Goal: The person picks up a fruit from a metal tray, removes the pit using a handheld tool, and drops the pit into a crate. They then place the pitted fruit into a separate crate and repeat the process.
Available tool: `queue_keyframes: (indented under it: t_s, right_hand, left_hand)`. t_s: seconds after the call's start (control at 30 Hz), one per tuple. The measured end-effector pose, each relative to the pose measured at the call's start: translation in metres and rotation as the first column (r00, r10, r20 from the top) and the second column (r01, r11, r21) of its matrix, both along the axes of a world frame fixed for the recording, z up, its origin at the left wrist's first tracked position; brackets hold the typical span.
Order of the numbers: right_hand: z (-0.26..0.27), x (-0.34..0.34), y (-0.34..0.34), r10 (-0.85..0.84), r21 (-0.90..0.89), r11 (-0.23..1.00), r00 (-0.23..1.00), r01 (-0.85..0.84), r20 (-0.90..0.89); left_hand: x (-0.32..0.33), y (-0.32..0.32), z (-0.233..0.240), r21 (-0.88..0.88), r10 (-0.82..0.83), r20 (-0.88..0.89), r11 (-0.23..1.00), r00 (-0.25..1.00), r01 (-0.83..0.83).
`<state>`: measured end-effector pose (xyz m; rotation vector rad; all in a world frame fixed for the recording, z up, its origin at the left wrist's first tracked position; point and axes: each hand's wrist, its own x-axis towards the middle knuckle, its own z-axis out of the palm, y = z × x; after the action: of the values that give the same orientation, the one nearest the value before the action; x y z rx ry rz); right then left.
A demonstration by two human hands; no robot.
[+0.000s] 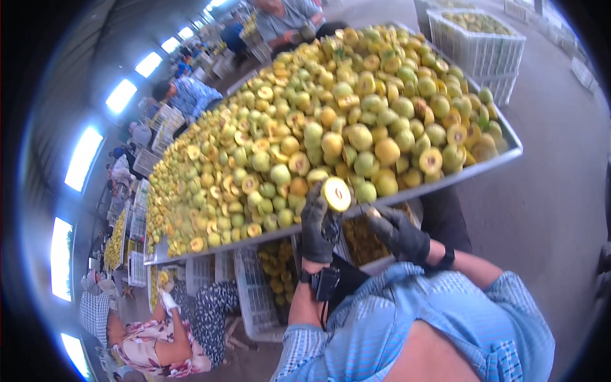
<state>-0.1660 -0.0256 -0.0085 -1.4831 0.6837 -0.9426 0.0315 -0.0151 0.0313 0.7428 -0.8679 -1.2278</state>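
Observation:
My left hand (319, 228), in a dark work glove, holds up a halved yellow stone fruit (337, 194), peach-like, with a small brown slit at the middle of its pale cut face. To the right, my right hand (401, 232), also gloved, pinches a small pale-ended object (373, 213); its kind is too blurred to tell. Both hands are at the near rim of a metal-edged sorting table (425, 188). Whole and halved yellow-green fruits (360, 137) are heaped on it, just beyond my fingers.
Below the table edge stand a plastic crate (260, 305) and a container (363, 238), both holding fruit. Stacked white crates (477, 43) are at the far right. A person in floral clothing (162, 339) sits to the left; others (286, 21), (191, 98) work across the table.

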Motion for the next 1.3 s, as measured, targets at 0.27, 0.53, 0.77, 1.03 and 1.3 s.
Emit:
queue_keyframes:
  t_s: [0.27,0.53,0.77,1.03,1.3]
  right_hand:
    - [0.03,-0.002,-0.014,-0.148,0.191,0.973,0.987,0.133,0.069]
    - [0.019,-0.018,-0.007,-0.128,-0.064,0.991,0.965,0.116,-0.23]
    - [0.011,-0.014,-0.001,-0.063,-0.098,0.994,0.966,0.04,-0.251]
    - [0.023,0.005,0.001,0.052,0.075,0.996,0.995,-0.045,-0.087]
    - [0.034,0.006,0.011,-0.064,-0.238,0.971,0.964,0.001,-0.258]
  left_hand:
    - [-0.034,0.026,0.011,0.09,-0.116,0.137,0.99,0.984,0.104]
    - [-0.048,0.028,0.002,0.239,0.077,0.079,0.967,0.994,-0.094]
    - [-0.045,0.021,-0.021,-0.089,0.207,0.565,0.978,0.799,-0.19]
    - [-0.047,0.021,-0.007,0.086,0.098,-0.266,0.993,0.959,-0.078]
    - [-0.044,0.025,-0.013,-0.512,0.532,0.558,0.825,0.637,-0.24]
